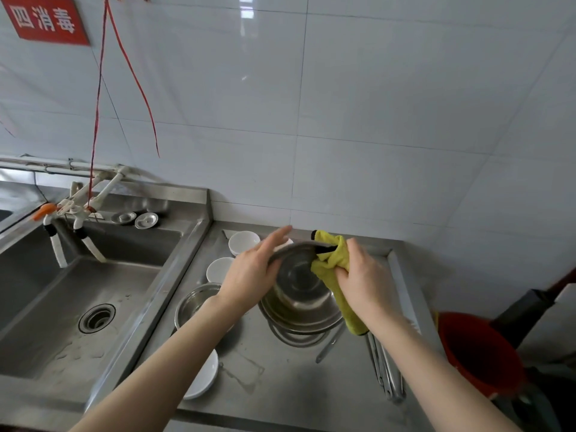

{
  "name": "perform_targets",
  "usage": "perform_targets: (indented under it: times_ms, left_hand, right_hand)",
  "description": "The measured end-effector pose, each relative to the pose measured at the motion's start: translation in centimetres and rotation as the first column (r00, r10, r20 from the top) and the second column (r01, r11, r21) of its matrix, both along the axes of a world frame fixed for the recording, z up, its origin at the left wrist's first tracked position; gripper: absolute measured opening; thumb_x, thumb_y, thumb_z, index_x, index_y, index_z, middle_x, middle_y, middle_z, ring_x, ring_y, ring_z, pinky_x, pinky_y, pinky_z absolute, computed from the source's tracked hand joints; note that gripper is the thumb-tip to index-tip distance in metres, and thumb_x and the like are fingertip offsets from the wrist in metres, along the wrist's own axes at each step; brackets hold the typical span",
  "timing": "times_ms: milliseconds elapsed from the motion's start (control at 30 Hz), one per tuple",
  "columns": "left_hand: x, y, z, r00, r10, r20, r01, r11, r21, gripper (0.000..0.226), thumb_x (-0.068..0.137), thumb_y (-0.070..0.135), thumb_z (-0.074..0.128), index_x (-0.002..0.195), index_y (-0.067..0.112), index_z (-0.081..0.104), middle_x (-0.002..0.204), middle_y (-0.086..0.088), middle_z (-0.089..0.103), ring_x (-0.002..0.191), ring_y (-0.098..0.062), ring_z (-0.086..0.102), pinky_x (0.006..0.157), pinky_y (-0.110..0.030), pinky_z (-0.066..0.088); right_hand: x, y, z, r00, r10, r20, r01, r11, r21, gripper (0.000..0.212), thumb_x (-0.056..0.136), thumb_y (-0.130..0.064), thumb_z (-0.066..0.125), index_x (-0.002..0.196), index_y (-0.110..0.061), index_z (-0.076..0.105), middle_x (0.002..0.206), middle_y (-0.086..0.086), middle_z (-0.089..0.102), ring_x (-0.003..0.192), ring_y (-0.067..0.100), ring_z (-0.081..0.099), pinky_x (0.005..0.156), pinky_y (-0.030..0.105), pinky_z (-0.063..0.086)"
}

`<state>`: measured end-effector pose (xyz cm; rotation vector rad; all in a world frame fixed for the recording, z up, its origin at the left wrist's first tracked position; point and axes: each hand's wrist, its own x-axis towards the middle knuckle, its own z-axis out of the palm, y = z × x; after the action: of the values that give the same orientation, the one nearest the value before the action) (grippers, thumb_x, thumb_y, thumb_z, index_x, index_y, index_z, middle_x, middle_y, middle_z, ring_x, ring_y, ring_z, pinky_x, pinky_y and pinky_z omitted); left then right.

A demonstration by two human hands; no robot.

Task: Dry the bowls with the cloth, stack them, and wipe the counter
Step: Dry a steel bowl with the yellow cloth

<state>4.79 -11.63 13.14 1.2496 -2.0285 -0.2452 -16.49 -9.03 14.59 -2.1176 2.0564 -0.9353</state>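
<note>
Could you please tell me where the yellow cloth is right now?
In the head view, the yellow cloth is right of centre, gripped in the right hand and pressed against the steel bowl that the left hand holds tilted above the counter.

A steel sink with a round drain lies well left of the grip, a red sign hangs high above-left, and a red bucket sits low right.
</note>
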Motion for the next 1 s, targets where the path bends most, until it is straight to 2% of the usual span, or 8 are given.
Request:
perform_targets:
  times_ms: [133,300,433,533,633,800,900,1000]
  left_hand:
    - [1.1,0.0,-1.1,0.999,0.017,-0.037,-0.013,0.994,0.113,0.078,0.087,0.005,0.055,0.147,0.044,0.025,0.130,0.003,0.060,0.097,-0.025,0.063,0.082,-0.036,0.050]
    - [0.5,0.0,-0.6,0.988,-0.061,0.139,0.064,0.998,-0.017,0.066,0.093,0.006,0.054,0.147,0.040,0.035,0.121,0.005,0.064,0.086,-0.021,0.064,0.066,-0.021,0.041]
    - [-0.2,-0.4,-0.6,0.942,-0.118,0.314,0.131,0.991,-0.021,0.065,0.097,0.014,0.054,0.148,0.043,0.026,0.123,0.003,0.063,0.079,-0.024,0.066,0.058,-0.035,0.051]
    - [-0.4,0.0,-0.2,0.990,0.136,0.047,-0.136,0.991,0.010,0.052,0.099,0.026,0.052,0.147,0.034,0.035,0.127,0.002,0.058,0.099,-0.021,0.061,0.071,-0.031,0.048]
    - [-1.1,1.5,-0.3,0.922,0.341,-0.184,-0.316,0.936,0.154,0.047,0.099,0.034,0.049,0.145,0.031,0.038,0.109,0.000,0.058,0.087,-0.015,0.058,0.072,-0.028,0.043]
    - [-3.4,2.0,-0.6,0.820,0.328,-0.468,-0.019,0.834,0.552,0.044,0.094,0.050,0.051,0.135,0.034,0.047,0.107,0.010,0.068,0.097,-0.010,0.064,0.091,-0.032,0.051]
    - [-4.2,1.3,-0.6,0.681,0.427,-0.595,0.033,0.794,0.607,0.049,0.083,0.057,0.059,0.122,0.027,0.055,0.099,0.008,0.070,0.085,-0.010,0.070,0.089,-0.040,0.056]
    - [-4.6,1.2,-0.3,0.667,0.422,-0.614,0.039,0.803,0.595,0.049,0.076,0.050,0.069,0.118,0.028,0.056,0.086,0.004,0.072,0.079,-0.011,0.071,0.085,-0.041,0.058]
  right_hand:
    - [-0.8,-0.6,-0.8,0.949,-0.160,0.273,0.125,0.982,0.143,0.026,0.088,-0.025,0.065,0.098,-0.011,0.046,0.073,-0.011,0.047,0.070,0.020,0.052,0.050,0.028,0.032]
    - [-0.4,-0.2,-0.5,0.998,-0.014,0.053,0.011,0.998,0.062,0.027,0.087,-0.036,0.064,0.099,-0.018,0.047,0.078,-0.013,0.050,0.065,0.014,0.055,0.049,0.028,0.043]
    - [0.2,-0.2,-0.3,0.985,0.124,-0.118,-0.127,0.992,-0.016,0.026,0.089,-0.040,0.060,0.103,-0.021,0.050,0.087,-0.012,0.055,0.061,0.010,0.050,0.046,0.022,0.041]
    - [0.2,-0.1,-0.9,0.998,0.043,-0.049,-0.047,0.996,-0.073,0.019,0.090,-0.030,0.061,0.099,-0.017,0.050,0.088,-0.006,0.060,0.060,0.013,0.051,0.047,0.024,0.037]
    - [0.1,0.3,-1.8,0.999,-0.043,0.002,0.043,0.990,-0.132,0.022,0.087,-0.023,0.064,0.099,-0.011,0.051,0.089,0.001,0.062,0.065,0.023,0.060,0.050,0.026,0.035]
    - [1.3,1.8,-3.3,0.997,0.038,-0.069,-0.051,0.980,-0.194,0.030,0.087,-0.031,0.061,0.107,-0.010,0.054,0.091,0.002,0.063,0.069,0.026,0.061,0.050,0.026,0.032]
    - [2.3,2.8,-4.3,0.990,0.085,-0.112,-0.106,0.974,-0.198,0.036,0.088,-0.038,0.055,0.111,-0.011,0.051,0.090,0.001,0.062,0.071,0.024,0.062,0.045,0.030,0.041]
    - [2.5,3.3,-5.1,0.990,0.090,-0.109,-0.109,0.977,-0.182,0.040,0.082,-0.029,0.069,0.112,-0.012,0.049,0.095,0.002,0.064,0.074,0.022,0.065,0.048,0.027,0.045]
